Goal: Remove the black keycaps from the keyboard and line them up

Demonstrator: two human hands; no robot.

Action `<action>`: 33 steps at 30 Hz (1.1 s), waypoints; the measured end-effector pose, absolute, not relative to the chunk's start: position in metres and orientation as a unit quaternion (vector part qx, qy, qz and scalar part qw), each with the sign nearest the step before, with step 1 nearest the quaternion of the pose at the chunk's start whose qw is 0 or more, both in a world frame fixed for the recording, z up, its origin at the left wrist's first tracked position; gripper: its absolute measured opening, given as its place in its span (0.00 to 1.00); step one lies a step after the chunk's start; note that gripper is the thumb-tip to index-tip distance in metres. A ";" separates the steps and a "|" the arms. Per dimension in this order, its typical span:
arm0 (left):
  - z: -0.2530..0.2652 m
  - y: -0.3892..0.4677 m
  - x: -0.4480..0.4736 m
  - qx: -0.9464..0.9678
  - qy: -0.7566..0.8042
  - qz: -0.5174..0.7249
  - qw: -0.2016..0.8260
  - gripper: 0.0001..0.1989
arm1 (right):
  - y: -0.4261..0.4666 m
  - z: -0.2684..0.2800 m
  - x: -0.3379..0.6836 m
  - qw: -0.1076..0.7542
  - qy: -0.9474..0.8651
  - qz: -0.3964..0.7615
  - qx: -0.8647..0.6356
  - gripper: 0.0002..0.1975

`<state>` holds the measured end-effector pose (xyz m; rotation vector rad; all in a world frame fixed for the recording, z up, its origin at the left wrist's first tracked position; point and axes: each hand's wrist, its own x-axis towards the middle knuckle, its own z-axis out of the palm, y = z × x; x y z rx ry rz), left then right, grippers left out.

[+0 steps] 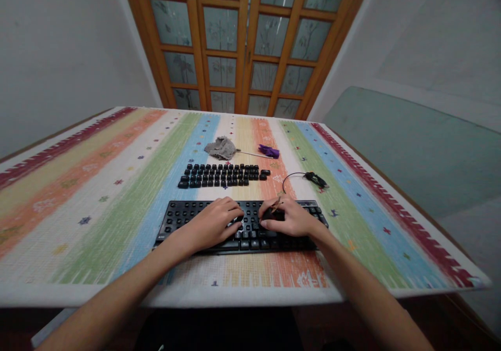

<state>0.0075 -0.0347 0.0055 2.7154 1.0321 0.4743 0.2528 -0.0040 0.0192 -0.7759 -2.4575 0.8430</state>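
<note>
A black keyboard (250,238) lies near the table's front edge. Bare key stems show over its left and upper part, while caps sit on the lower middle rows. My left hand (219,219) rests over the middle of the keyboard, thumb and fingers bent toward each other at a small dark piece I cannot make out. On the right side, my right hand (291,216) is curled around something dark, with a brownish bit showing above the fingers; its kind is unclear. Behind the keyboard, loose black keycaps (219,175) stand in rows.
A crumpled grey cloth (221,148) and a bundled purple cloth (269,151) lie farther back, with a thin rod (254,154) between them. A coiled black cable (315,179) sits right of the keycaps. A striped tablecloth (97,210) covers the table; glazed wooden doors (245,53) stand behind.
</note>
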 end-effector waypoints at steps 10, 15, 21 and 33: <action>0.009 -0.035 0.010 0.915 0.354 0.158 0.108 0.09 | -0.008 0.016 0.250 0.217 -0.885 0.302 -0.279 0.06; 0.006 -0.034 0.010 0.915 0.352 0.167 0.108 0.08 | -0.009 0.013 0.246 0.215 -0.903 0.279 -0.247 0.04; 0.005 -0.034 0.009 0.914 0.358 0.159 0.108 0.09 | -0.010 0.018 0.246 0.207 -0.887 0.298 -0.287 0.09; 0.002 -0.034 0.007 0.912 0.356 0.173 0.105 0.09 | 0.002 0.016 0.259 0.212 -0.840 0.409 -0.287 0.19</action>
